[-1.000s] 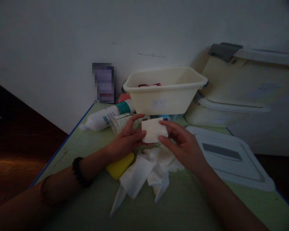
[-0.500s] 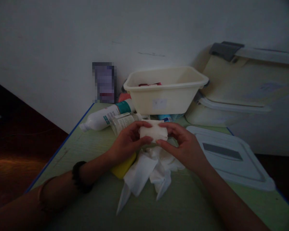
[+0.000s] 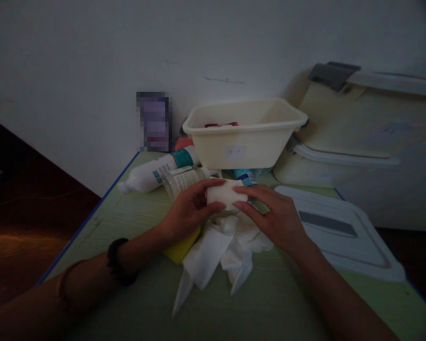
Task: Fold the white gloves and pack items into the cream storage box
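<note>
Between my two hands is a white bandage roll [image 3: 223, 194], lying sideways above the table. My left hand [image 3: 187, 204] grips its left end, thumb below and fingers above. At the right end, my right hand [image 3: 279, 212] pinches it between thumb and fingers. Loose crumpled white bandage [image 3: 213, 251] lies under the hands, with pointed ends toward me. Whether it joins the roll is hidden. A yellow object [image 3: 181, 247] shows partly beneath my left wrist. Just behind my left hand lies a clear bottle [image 3: 182, 179] with a label.
A white bottle with a green band [image 3: 145, 176] lies at the left. A cream bin [image 3: 241, 147] with red items inside stands at the back, a blue packet [image 3: 244, 176] before it. Lidded boxes [image 3: 358, 123] are stacked right, near a pale lid [image 3: 348, 246]. A blurred upright device [image 3: 155, 122] leans on the wall.
My right hand has shifted slightly right and down, its fingers now lying lower across the roll's end. My left hand stays nearly still, and the loose bandage has not moved.
</note>
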A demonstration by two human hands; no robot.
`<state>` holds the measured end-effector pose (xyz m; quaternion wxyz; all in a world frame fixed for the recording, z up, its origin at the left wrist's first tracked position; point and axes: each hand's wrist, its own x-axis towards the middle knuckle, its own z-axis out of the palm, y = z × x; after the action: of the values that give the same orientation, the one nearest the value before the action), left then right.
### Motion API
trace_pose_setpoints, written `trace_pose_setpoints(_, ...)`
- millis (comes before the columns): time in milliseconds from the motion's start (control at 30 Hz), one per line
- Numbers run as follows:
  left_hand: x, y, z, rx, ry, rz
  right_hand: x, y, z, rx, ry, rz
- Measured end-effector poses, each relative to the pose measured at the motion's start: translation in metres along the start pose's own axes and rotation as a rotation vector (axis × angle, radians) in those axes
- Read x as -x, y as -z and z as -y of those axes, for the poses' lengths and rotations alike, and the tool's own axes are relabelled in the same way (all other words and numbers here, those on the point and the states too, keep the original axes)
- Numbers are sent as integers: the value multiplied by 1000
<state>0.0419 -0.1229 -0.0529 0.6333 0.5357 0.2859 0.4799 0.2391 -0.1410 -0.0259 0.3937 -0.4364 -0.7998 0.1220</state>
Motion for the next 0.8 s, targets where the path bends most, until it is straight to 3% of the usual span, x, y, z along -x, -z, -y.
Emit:
trace_pose_setpoints(100, -1, 0, -1, 52, 24, 20, -1, 2, 0, -22, 35, 5)
trace_pose_setpoints(233, -2, 1, -4, 126, 49, 42, -2, 8, -1, -151, -21, 29)
trace_pose_setpoints(467, -2, 2, -5, 138, 98, 55, -2, 18, -8, -308, -147, 197)
trace_pose_setpoints(667, -2, 1, -2, 119, 73, 35, -3, 15, -7, -160, -17, 138)
trace_pose_setpoints(800, -1, 1, 1, 66, 73, 2, -2, 10, -6, 12, 106, 20)
